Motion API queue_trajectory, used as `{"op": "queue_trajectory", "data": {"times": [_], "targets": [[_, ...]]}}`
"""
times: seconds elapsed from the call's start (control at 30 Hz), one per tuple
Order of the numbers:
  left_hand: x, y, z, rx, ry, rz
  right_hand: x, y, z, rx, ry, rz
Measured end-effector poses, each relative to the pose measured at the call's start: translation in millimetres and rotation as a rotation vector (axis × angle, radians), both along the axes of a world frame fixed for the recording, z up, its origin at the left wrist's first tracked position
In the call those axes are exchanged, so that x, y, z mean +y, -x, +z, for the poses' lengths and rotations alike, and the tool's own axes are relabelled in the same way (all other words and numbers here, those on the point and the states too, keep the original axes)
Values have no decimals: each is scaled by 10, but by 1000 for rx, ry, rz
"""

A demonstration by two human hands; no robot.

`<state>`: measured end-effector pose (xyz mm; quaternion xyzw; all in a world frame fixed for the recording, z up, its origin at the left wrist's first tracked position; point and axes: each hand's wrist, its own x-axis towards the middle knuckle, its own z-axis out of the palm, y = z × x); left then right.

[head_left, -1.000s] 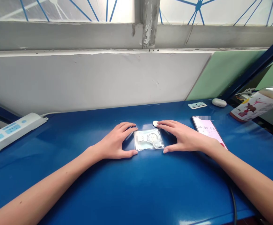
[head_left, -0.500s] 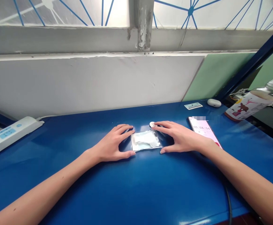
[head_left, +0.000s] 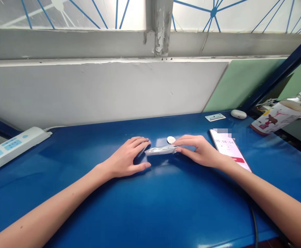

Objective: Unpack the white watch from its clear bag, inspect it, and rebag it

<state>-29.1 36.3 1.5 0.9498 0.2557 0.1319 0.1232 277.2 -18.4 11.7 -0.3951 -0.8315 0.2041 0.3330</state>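
Between my hands is a small clear plastic packet (head_left: 161,150) with something white inside, seen nearly edge-on and raised off the blue table (head_left: 140,206). My right hand (head_left: 198,150) pinches its right edge between thumb and fingers. My left hand (head_left: 128,156) rests on the table at the packet's left, thumb and fingers apart, with nothing in its grasp. Just behind the packet lies a round white disc (head_left: 171,140), near my right fingertips. A dark thin shape shows under my left fingers; what it is I cannot make out.
A lit phone (head_left: 229,148) showing a timer lies beside my right wrist. Farther back are a printed card (head_left: 215,117) and a white earbud case (head_left: 238,114). A labelled bottle (head_left: 279,115) stands at the right, a power strip (head_left: 16,144) at the left. A black cable (head_left: 255,224) runs under my right arm.
My right hand has closed on the packet's right edge and lifted it, tilting it from flat to nearly edge-on. The white disc is now more exposed. My left hand has hardly moved.
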Motion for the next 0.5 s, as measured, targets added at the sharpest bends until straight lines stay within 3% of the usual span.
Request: {"op": "queue_trajectory", "data": {"times": [0.17, 0.27, 0.4, 0.5], "targets": [[-34, -9, 5, -22, 43, 56, -8, 45, 8, 134, 254, -88], [-49, 1, 8, -48, 75, 75, 2, 65, -46, 162, 322, -108], [-48, -3, 22, -73, 60, 50, 21, 75, -121, 89, 273, -135], [-35, -13, 27, -77, 41, 21, 21, 47, -93, -79, 114, -116]]}}
